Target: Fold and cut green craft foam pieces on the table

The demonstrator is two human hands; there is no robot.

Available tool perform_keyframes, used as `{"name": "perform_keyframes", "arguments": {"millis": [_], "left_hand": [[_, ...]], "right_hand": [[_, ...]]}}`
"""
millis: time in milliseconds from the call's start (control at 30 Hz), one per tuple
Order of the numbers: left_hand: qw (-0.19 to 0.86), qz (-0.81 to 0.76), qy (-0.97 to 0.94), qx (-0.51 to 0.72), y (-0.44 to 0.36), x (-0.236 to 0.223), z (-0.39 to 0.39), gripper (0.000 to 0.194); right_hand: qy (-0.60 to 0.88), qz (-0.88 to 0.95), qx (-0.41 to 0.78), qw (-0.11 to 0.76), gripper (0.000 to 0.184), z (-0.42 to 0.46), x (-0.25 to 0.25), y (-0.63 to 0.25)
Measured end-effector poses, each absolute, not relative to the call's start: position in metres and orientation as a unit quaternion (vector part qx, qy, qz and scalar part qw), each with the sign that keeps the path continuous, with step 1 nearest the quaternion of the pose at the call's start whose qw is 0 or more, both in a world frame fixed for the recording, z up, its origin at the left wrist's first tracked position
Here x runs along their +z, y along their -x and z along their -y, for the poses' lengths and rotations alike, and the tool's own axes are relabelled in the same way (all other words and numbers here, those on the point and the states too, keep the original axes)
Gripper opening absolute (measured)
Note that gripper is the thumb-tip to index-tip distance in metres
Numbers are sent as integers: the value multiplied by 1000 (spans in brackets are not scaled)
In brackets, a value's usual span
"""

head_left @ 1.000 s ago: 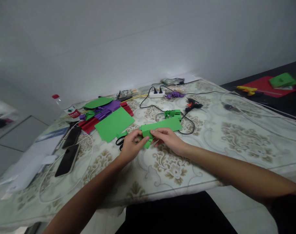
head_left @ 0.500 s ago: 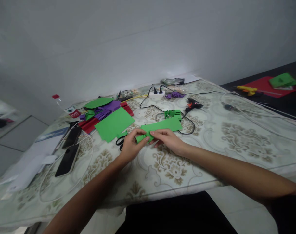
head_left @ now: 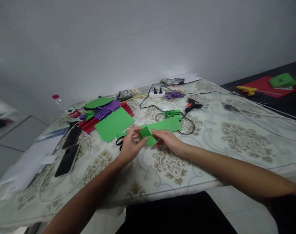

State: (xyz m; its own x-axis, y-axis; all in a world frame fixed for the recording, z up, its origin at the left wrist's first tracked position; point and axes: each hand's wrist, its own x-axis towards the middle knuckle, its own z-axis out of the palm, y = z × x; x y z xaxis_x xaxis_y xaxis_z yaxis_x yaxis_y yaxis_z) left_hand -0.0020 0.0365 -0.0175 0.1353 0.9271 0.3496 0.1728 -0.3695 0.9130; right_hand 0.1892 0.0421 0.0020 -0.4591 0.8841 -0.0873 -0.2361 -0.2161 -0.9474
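Between my two hands is a small folded piece of green paper, partly hidden by the fingers. My left hand pinches its left side, thumb in front. From the right, my right hand grips the other side with thumb and fingers. Just behind them a long green paper strip lies on the table. Black-handled scissors rest beside my left hand, their blades covered by green paper. Farther left are larger green sheets.
Behind the hands lie cut green pieces, a black glue gun with its cord, and a white power strip. Phones, a white cable and a bottle occupy the left. A yellow glue gun is at far right.
The small green piece has been turned and opened out between my hands, so a darker square flap and a lower corner now show. Both hands stay in nearly the same place.
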Motion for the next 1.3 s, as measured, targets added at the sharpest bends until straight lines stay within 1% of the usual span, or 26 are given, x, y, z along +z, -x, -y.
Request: {"name": "perform_keyframes", "arguments": {"millis": [67, 267, 400, 500, 600, 700, 800, 900, 1000, 1133, 1300], "left_hand": [[380, -413, -656, 504, 1, -16, -36, 34], [374, -414, -665, 496, 2, -15, -35, 25], [389, -404, -666, 492, 2, -13, -33, 20], [401, -405, -661, 489, 1, -9, -33, 22], [405, -414, -652, 489, 1, -5, -33, 26], [396, -415, -655, 492, 0, -3, -34, 27], [381, -415, -663, 494, 0, -3, -34, 25], [373, -416, -669, 489, 1, -5, -35, 25], [367, -414, -680, 482, 2, -6, -36, 25], [364, -412, -687, 475, 2, -5, -36, 26], [360, -427, -692, 458, 2, -2, -34, 26]], "right_hand": [[336, 483, 705, 396, 47, -42, 1, -189], [344, 502, 684, 402, 34, -42, 2, -191], [340, 501, 687, 402, 31, -40, 3, -191], [337, 522, 672, 403, 32, -40, 3, -192], [333, 559, 628, 426, 33, -42, 0, -192], [336, 595, 579, 445, 32, -43, -5, -192], [348, 607, 557, 447, 33, -43, -9, -191], [358, 607, 547, 452, 35, -43, -12, -191], [342, 613, 544, 460, 32, -43, -10, -192], [294, 619, 570, 453, 30, -43, -8, -192], [300, 623, 553, 464, 27, -43, -10, -191]]}}
